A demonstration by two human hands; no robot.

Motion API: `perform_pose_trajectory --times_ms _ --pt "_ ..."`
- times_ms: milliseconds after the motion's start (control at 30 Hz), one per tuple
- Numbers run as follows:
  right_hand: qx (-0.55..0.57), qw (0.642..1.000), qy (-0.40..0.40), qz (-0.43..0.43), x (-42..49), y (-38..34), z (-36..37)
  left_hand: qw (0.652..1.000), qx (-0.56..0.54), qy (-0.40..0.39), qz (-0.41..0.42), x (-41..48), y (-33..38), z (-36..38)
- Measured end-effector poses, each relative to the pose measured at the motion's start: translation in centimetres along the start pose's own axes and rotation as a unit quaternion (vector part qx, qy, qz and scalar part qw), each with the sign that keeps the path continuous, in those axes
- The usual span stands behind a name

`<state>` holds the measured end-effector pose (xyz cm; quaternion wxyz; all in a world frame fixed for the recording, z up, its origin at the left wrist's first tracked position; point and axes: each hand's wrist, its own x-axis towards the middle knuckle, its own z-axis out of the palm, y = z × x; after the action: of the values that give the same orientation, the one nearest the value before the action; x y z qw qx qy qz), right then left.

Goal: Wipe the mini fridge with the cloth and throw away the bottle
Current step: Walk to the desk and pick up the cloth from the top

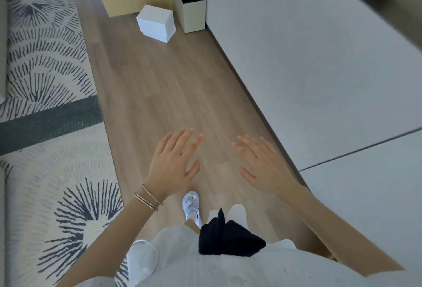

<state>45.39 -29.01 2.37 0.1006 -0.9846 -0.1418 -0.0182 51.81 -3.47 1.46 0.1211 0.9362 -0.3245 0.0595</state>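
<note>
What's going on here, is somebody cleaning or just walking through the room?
A person is standing on a wooden floor, looking down at both hands. The left hand and right hand are spread open in front and hold nothing. A dark cloth hangs at the waist. Ahead stand a white box and a two-compartment bin, with a patterned rug to the left. No fridge or bottle is in view, so the cleaning is not visibly under way.
</note>
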Motion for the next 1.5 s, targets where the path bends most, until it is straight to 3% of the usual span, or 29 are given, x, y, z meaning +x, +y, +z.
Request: perform_pose_trajectory --times_ms 300,633,833,1033,1233,1500 --pt "0.016 0.997 0.075 0.02 13.1 0.8 -1.5 1.0 0.001 -0.006 0.021 7.7 -9.3 -0.4" --pt "0.039 0.999 0.036 0.013 23.8 6.9 2.1 1.0 -0.01 -0.009 -0.006 17.5 -14.9 2.7" --pt "0.028 0.999 -0.011 -0.019 33.6 12.8 0.5 0.999 -0.005 -0.02 -0.03 27.5 -18.7 2.8" --pt "0.027 0.998 0.034 -0.052 43.3 17.7 -2.7 0.997 0.011 0.011 -0.071 36.2 -22.0 2.1" --pt "0.068 0.994 0.071 -0.046 49.8 19.5 -3.0 0.993 0.015 0.038 -0.111 41.2 -25.1 1.9" --pt "0.069 0.997 0.001 -0.03 58.4 19.9 -0.2 0.995 0.008 0.034 -0.098 46.2 -32.9 3.7"
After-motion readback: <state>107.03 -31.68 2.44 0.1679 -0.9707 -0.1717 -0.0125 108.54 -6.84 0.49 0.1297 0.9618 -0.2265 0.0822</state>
